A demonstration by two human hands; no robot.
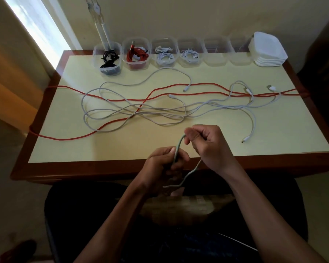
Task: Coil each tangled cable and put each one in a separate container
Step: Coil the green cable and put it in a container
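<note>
Head view: both hands work just off the near edge of the worktop (68,154). The left hand (165,164) grips a grey cable (179,147) in a closed fist; the right hand (205,143) pinches the same cable a little higher, so a short arc runs between them and a loose tail hangs below, over the lap.

Along the far edge stand six clear tubs. Four look filled: a black cable (108,61), a red coil (136,56), and white coils in the third tub (164,56) and fourth tub (190,56). The fifth tub (216,54) and sixth tub (239,54) seem empty, with a stack of lids (268,52) beside them.

Left to do, by my reading: the held cable, a long red cable (198,84) crossing the worktop and drooping off both side edges, and several tangled white cables (141,109) over it. That seems more cables than free tubs.

Open room lies near the front edge and front right corner; the middle is crowded.
</note>
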